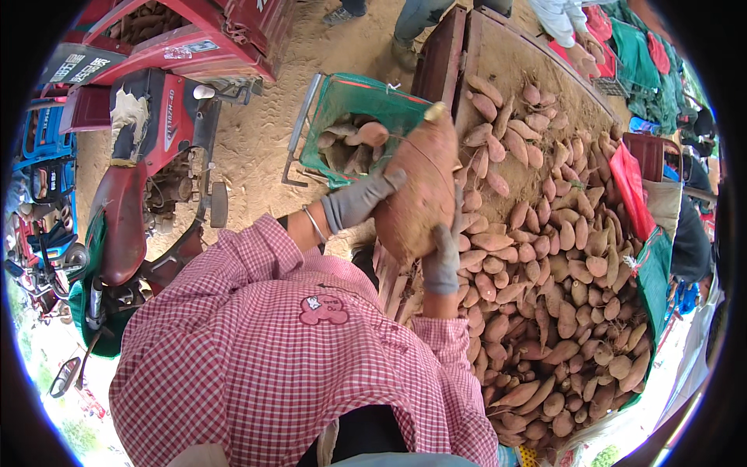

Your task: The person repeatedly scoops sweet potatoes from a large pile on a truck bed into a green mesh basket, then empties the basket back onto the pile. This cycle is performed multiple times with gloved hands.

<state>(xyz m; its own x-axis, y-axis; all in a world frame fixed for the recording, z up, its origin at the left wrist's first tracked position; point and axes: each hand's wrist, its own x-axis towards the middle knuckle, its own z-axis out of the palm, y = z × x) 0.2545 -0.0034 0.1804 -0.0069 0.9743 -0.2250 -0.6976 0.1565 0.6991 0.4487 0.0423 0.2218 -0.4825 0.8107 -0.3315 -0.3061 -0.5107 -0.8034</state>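
A very large sweet potato (417, 181), pinkish-brown with soil on its skin, is held up in both hands. My left hand (362, 201), in a grey glove, grips its left side. Gloved the same way, my right hand (442, 257) grips its lower right side. Behind its upper end stands a crate lined with green mesh (373, 87), partly hidden by it. Several sweet potatoes (350, 140) lie in that crate. To the right, a large heap of smaller sweet potatoes (548, 292) fills much of a cart bed (496, 52).
A red motor tricycle (125, 216) with a worn seat stands at left on sandy ground (257, 134). Green netting (653, 286) and a red bag (630, 181) edge the heap. Another person's hands (583, 52) and legs (417, 26) show near the cart's far end.
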